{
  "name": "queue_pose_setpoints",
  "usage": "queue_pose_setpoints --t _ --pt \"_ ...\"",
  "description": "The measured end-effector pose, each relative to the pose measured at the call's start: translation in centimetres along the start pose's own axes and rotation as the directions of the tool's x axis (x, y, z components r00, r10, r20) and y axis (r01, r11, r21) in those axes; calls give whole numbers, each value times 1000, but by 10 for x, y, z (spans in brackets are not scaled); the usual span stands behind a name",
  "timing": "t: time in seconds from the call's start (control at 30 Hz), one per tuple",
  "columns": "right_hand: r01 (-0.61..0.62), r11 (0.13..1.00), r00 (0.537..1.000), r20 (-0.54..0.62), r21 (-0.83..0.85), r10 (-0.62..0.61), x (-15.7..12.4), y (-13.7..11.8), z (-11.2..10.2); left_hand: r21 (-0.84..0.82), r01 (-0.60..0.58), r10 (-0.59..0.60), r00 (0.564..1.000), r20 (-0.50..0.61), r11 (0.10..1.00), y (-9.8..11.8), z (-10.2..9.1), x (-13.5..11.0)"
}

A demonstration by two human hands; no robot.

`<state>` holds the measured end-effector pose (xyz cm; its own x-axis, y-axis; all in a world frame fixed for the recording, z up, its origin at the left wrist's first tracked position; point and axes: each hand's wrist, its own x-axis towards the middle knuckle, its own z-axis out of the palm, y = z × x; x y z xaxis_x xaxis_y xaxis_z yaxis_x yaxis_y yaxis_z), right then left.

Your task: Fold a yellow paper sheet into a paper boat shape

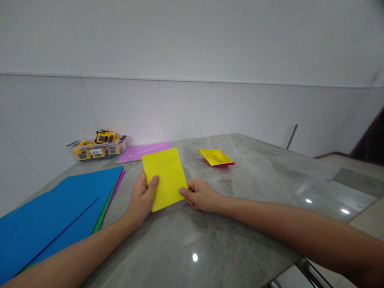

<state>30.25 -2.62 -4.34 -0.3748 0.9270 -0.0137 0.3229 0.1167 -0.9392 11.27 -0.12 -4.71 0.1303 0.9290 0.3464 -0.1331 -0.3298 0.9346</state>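
Observation:
A yellow sheet of paper [165, 176] is held a little above the grey marble table [240, 224]. My left hand [141, 199] pinches its left edge, thumb on top. My right hand [200, 195] grips its lower right edge, fingers curled under. Beyond the sheet, to the right, a folded yellow paper shape [215, 157] with a pink underside lies on the table.
A stack of blue, green and purple sheets [57, 216] lies at the left. A purple sheet [144, 151] lies by the wall. A clear plastic box of yellow toy vehicles [97, 147] stands at the back left. The table edge runs at the right.

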Motion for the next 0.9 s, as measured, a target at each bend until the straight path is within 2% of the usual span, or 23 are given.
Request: queue_pose_setpoints --t 0.9 --pt "6 1000 1000 13 -25 -5 0 0 0 -12 18 -18 1000 20 1000 -1 0 0"
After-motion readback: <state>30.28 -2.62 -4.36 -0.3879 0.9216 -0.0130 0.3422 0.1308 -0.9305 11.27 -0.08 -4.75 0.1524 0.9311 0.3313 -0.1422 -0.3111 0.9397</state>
